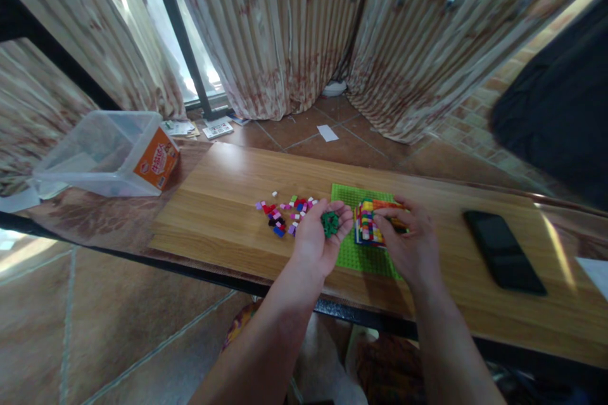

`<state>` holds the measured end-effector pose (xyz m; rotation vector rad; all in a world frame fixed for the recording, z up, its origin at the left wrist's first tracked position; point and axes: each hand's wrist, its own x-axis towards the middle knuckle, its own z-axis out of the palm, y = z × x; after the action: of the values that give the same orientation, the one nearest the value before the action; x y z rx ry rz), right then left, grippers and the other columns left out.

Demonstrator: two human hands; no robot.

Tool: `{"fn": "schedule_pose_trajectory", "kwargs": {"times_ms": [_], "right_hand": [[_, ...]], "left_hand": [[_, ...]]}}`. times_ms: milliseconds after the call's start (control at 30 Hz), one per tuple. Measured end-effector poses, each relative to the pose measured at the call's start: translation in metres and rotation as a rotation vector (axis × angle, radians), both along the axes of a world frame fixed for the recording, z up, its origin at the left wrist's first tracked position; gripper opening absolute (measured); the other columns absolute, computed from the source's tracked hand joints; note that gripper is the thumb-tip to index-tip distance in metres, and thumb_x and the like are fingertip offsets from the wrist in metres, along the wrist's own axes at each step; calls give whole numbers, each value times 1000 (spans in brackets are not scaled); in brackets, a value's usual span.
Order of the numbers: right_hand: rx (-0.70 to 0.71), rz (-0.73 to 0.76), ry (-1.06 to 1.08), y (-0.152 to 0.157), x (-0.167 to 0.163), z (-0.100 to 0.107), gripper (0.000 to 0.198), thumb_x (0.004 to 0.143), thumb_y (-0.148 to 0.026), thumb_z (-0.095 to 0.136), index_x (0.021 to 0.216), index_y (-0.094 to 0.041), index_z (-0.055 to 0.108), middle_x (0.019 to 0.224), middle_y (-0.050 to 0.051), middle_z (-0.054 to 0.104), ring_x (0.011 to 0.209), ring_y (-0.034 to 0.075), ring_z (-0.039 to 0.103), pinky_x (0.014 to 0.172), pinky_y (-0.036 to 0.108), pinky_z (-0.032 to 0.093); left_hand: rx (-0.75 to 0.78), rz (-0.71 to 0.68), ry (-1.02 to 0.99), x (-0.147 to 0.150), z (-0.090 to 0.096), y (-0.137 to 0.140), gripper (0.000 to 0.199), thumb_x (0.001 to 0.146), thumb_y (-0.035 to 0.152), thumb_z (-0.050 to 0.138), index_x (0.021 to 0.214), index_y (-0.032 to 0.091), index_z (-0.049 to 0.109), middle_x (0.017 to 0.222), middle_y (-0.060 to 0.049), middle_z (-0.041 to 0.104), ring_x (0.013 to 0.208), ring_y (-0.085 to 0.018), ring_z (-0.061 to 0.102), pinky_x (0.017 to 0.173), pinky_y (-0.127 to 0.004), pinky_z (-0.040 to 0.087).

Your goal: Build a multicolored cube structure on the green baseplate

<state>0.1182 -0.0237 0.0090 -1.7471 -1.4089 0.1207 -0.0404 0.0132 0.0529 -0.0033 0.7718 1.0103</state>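
Note:
My left hand is cupped palm up, cradling a small heap of dark green toy bricks. Just right of it, a multicoloured toy brick model with stacked rows of yellow, red, white, orange and blue stands on a lime green baseplate. My right hand reaches over the model's right side, thumb and fingers closed about its top. Whether a single brick sits between those fingertips is hidden. Loose toy bricks in red, pink, purple, white, blue and black lie scattered left of my left hand.
A black phone lies on the wooden board, right of my right hand. On the far left stands a clear plastic bin with an orange label. White paper shows at the right edge. Curtains hang beyond the table.

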Motion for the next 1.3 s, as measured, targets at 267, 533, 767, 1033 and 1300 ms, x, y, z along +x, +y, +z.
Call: {"fn": "schedule_pose_trajectory", "kwargs": {"times_ms": [267,533,767,1033,1300], "right_hand": [[28,-45,20,2,0,-4,15,79,-33,63,79,-22,72,117,10,61,113,28,54,99,52,37],[54,-71,95,6,3,-10,13,76,-32,65,80,-21,72,114,9,63,107,26,59,98,52,41],[64,-57,136,10,5,-13,12,74,-30,67,79,-21,73,111,9,65,104,26,60,98,52,42],[61,-28,94,6,4,-8,15,75,-31,66,85,-21,72,110,9,65,105,26,60,99,54,41],[184,122,-125,-9,-13,21,13,86,-29,60,92,-28,72,118,6,63,114,25,55,99,50,42]], "left_hand": [[9,-1,1,0,0,-1,29,91,21,47,70,9,62,68,-8,64,61,-10,61,65,-21,51],[17,-7,6,2,-2,-1,28,91,21,48,70,9,63,69,-8,64,62,-10,61,67,-22,51],[32,-37,21,2,-2,-3,27,91,22,48,72,9,63,69,-8,65,62,-11,62,65,-22,51],[67,-151,-15,3,1,-6,39,94,34,42,77,8,66,81,-14,71,71,-16,67,75,-28,53],[73,-209,-32,7,-1,-6,46,95,43,41,81,9,69,80,-12,70,69,-16,65,74,-29,51]]}}
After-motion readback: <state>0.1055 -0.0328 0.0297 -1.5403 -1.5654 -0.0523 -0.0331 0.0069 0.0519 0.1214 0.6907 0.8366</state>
